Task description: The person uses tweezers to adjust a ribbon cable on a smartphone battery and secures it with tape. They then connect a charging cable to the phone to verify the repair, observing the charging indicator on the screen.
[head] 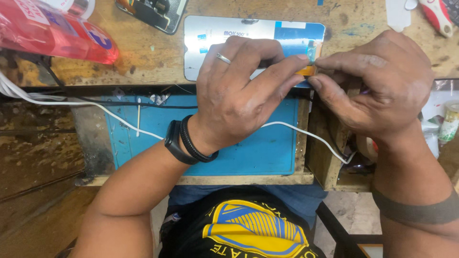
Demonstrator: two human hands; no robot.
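Both hands meet above the edge of a worn wooden bench (158,62). My left hand (239,91), with a ring and two black wristbands, pinches a small orange and teal part (311,59) between thumb and forefinger. My right hand (377,86) pinches the same small part from the right side. Under the fingers lies a flat silver and blue phone-sized panel (215,36), partly hidden by my left hand.
A blue work mat (267,148) lies in a lower tray, with a white cable (110,112) and a black cable across it. A red plastic bag (52,33) sits top left, a dark phone part (153,12) top centre, a red-handled tool (437,16) top right.
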